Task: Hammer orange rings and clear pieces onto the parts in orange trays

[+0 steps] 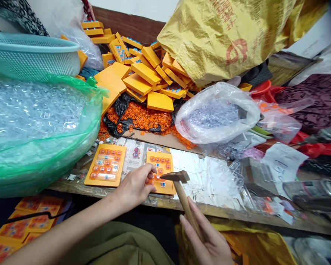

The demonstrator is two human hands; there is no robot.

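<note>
At lower right, a hammer [187,200] is gripped by its handle in the right hand [209,239], the head held over an orange panel [160,166] at centre, near the bench's front edge. That panel is touched by the left hand [136,184], fingers bent; whether anything is pinched cannot be told. Rightward, open room is offered by a white surface [198,180], bounded behind by a white bag [217,134].

Counter [226,211], wooden front edge, heavily laden

White surface [194,162], scuffed. Near front edge: left panel [105,165] and right panel [161,165], yellow-orange, set with small pieces; printed sheet [135,151] between. Left end: green bag [85,151], clear pieces. Behind: black bag [123,105], orange pieces. Right: white bag [217,136], paper [284,160], clear jar [310,193] lying sideways.
</note>
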